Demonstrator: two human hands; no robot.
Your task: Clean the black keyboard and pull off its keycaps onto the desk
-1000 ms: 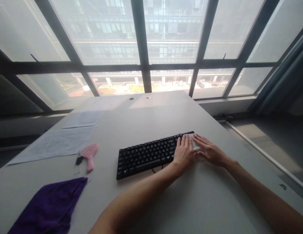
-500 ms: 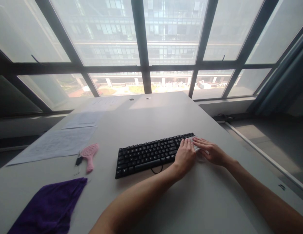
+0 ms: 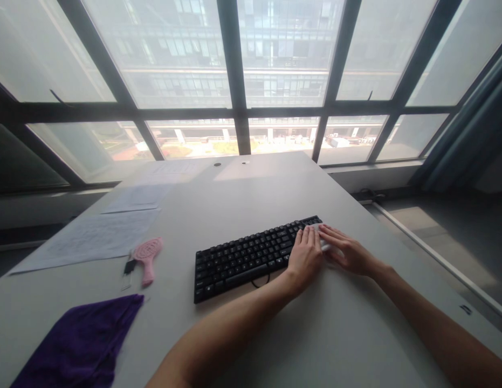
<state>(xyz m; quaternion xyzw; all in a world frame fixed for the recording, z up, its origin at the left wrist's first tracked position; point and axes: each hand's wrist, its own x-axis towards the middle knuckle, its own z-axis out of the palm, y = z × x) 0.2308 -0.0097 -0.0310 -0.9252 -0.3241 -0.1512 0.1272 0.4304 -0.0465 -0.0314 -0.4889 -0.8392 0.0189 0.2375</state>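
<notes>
A black keyboard [image 3: 246, 256] lies at a slant on the white table. Its right end is partly covered by my two hands and a crumpled white tissue [image 3: 324, 245]. My left hand [image 3: 306, 253] presses the tissue on that end, fingers close together. Beside it, my right hand [image 3: 345, 250] holds the same tissue, its fingertips close to those of the left. The underside of both hands and most of the tissue are hidden. A loop of black cable [image 3: 261, 281] shows at the keyboard's near edge.
A pink hairbrush [image 3: 148, 256] with a small black item [image 3: 130, 266] beside it lies left of the keyboard. Nearer is a purple cloth [image 3: 78, 342]. Paper sheets [image 3: 89, 237] cover the table's left side. Tall windows stand beyond the table [image 3: 234, 199].
The keyboard has turned slightly, its left end shifting toward me and a little right. Both hands stay at its right end with the tissue, moving only slightly.
</notes>
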